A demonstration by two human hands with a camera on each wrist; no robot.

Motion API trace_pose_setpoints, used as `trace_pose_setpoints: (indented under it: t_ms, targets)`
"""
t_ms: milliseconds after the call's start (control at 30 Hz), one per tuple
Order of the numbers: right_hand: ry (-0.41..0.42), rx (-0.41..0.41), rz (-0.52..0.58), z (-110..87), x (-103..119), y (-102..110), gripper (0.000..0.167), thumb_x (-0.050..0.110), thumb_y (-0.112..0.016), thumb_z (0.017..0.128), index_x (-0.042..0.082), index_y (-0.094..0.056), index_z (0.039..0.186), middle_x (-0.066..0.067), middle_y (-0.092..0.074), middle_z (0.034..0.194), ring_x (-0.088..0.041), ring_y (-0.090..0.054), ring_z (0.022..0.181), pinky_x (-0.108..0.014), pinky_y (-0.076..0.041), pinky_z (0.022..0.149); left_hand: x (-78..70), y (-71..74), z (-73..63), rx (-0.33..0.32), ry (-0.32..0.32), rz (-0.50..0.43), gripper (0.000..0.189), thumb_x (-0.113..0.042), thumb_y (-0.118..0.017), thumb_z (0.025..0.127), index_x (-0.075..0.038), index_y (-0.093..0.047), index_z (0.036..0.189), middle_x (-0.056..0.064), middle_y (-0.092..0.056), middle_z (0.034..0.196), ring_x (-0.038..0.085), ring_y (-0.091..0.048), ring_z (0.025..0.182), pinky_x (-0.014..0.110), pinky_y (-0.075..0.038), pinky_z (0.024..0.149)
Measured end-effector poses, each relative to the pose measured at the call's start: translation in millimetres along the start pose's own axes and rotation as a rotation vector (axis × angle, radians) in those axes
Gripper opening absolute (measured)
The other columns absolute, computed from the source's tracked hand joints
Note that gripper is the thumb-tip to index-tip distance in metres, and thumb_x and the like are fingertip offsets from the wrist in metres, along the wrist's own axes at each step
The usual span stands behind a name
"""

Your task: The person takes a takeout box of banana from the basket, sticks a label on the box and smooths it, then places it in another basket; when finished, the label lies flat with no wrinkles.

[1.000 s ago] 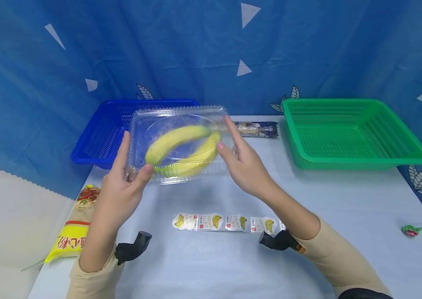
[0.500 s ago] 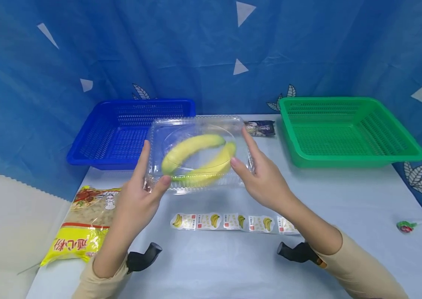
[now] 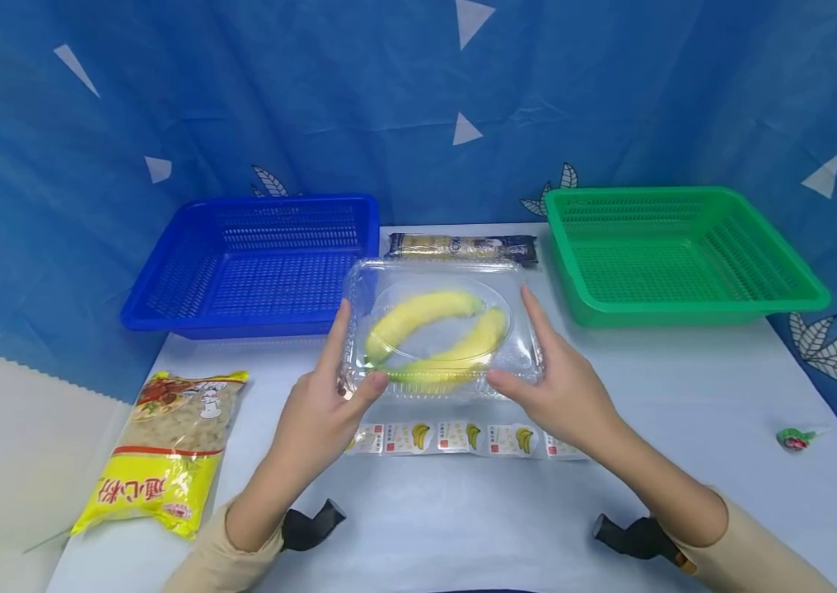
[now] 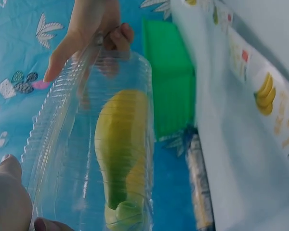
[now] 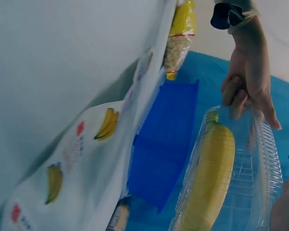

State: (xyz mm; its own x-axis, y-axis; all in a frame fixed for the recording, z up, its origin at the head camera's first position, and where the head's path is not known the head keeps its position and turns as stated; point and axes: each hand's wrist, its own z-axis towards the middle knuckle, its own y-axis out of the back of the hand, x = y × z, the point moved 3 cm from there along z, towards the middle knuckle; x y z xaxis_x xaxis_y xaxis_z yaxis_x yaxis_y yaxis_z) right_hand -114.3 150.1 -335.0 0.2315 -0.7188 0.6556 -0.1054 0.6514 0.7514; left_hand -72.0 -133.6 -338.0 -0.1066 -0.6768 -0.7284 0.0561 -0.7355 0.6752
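A clear plastic clamshell box (image 3: pixel 437 270), lid closed, is held above the table between both hands. Inside it lie two bananas, an upper one (image 3: pixel 418 318) and a lower one (image 3: pixel 472 352). My left hand (image 3: pixel 315 424) grips the box's left end, its thumb over the near rim. At the other end, my right hand (image 3: pixel 574 399) grips the box the same way. The left wrist view shows the right hand (image 4: pixel 94 24) with some fingers curled beneath the box edge. Under the near side of the box, a strip of banana stickers (image 3: pixel 463 441) lies on the table.
A blue basket (image 3: pixel 240 324) stands at the back left and a green basket (image 3: pixel 708 311) at the back right. Between them lies a long noodle packet (image 3: pixel 463 247). A yellow pasta bag (image 3: pixel 159 461) rests at the left, a small lollipop (image 3: pixel 794 439) at the right.
Both hands have carried the box right and towards the front, lowering it in view, away from the blue basket. More of the noodle packet and pasta bag shows now.
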Motion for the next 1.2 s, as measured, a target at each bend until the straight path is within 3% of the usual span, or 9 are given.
trace_pose_setpoints:
  t_ms: [67,200,400,533,733,867,1033,1200]
  targets:
    - [-0.014,-0.001,0.004,-3.9,-6.6,1.3,0.101,0.059,-0.069,0.086,0.047,0.003,0.156,-0.004,-0.023,0.165,-0.045,-0.056,0.125,-0.045,-0.057,0.061,-1.6,-7.5,0.3,0.022,-0.002,-0.004,0.089,-0.055,-0.060,0.094,-0.045,0.003,0.156,-0.007,-0.028,0.048,0.008,-0.024,0.041,0.027,-0.029,0.036]
    - [-0.018,-0.015,-0.004,-9.2,-19.4,3.6,0.103,0.058,-0.069,0.086,0.046,0.004,0.156,-0.003,-0.021,0.165,-0.047,-0.050,0.130,-0.049,-0.058,0.064,-3.7,-21.7,4.0,0.068,-0.001,-0.009,0.090,-0.057,-0.059,0.094,-0.046,0.005,0.156,-0.005,-0.034,0.048,0.009,-0.032,0.039,0.029,-0.033,0.036]
    - [-0.036,-0.013,-0.014,-7.9,-37.3,4.2,0.103,0.056,-0.068,0.088,0.043,0.007,0.156,-0.003,-0.014,0.167,-0.045,-0.062,0.111,-0.040,-0.053,0.057,-4.0,-38.2,16.1,0.136,0.010,0.005,0.095,-0.060,-0.061,0.091,-0.047,0.009,0.155,-0.003,-0.036,0.050,0.012,-0.035,0.041,0.030,-0.032,0.038]
    - [-0.041,-0.017,-0.038,-2.7,-46.5,4.0,0.104,0.055,-0.068,0.089,0.040,0.009,0.157,-0.007,-0.014,0.166,-0.050,-0.053,0.125,-0.049,-0.056,0.067,-3.0,-46.6,27.3,0.162,0.016,0.014,0.097,-0.061,-0.062,0.090,-0.046,0.008,0.155,-0.002,-0.038,0.051,0.013,-0.036,0.041,0.029,-0.031,0.037]
    - [-0.037,-0.019,-0.020,9.2,-58.8,3.3,0.103,0.053,-0.068,0.090,0.041,0.010,0.156,-0.013,-0.018,0.165,-0.053,-0.055,0.121,-0.049,-0.056,0.067,0.9,-56.3,45.1,0.165,0.014,0.044,0.097,-0.066,-0.059,0.089,-0.044,0.006,0.157,0.002,-0.046,0.055,0.017,-0.044,0.044,0.033,-0.037,0.040]
    - [-0.046,0.004,0.005,21.8,-66.5,0.0,0.101,0.057,-0.065,0.090,0.042,0.011,0.156,-0.012,-0.014,0.166,-0.054,-0.048,0.128,-0.062,-0.053,0.086,4.6,-60.6,56.0,0.158,0.017,0.060,0.096,-0.067,-0.057,0.089,-0.041,0.005,0.158,0.003,-0.050,0.059,0.018,-0.046,0.047,0.033,-0.039,0.043]
    - [-0.074,0.051,0.031,38.9,-75.4,-3.2,0.102,0.062,-0.062,0.089,0.044,0.013,0.155,-0.014,-0.012,0.166,-0.056,-0.045,0.130,-0.064,-0.053,0.086,12.3,-67.7,69.8,0.138,0.014,0.064,0.095,-0.067,-0.056,0.090,-0.036,0.001,0.160,0.002,-0.051,0.060,0.016,-0.043,0.046,0.033,-0.039,0.044]
    - [-0.077,0.054,0.033,55.3,-80.6,-4.5,0.105,0.063,-0.064,0.087,0.044,0.014,0.154,-0.006,-0.006,0.167,-0.055,-0.042,0.133,-0.067,-0.048,0.093,16.9,-72.8,81.7,0.128,0.027,0.068,0.095,-0.066,-0.056,0.091,-0.037,0.003,0.159,0.003,-0.052,0.062,0.018,-0.044,0.047,0.033,-0.039,0.043]
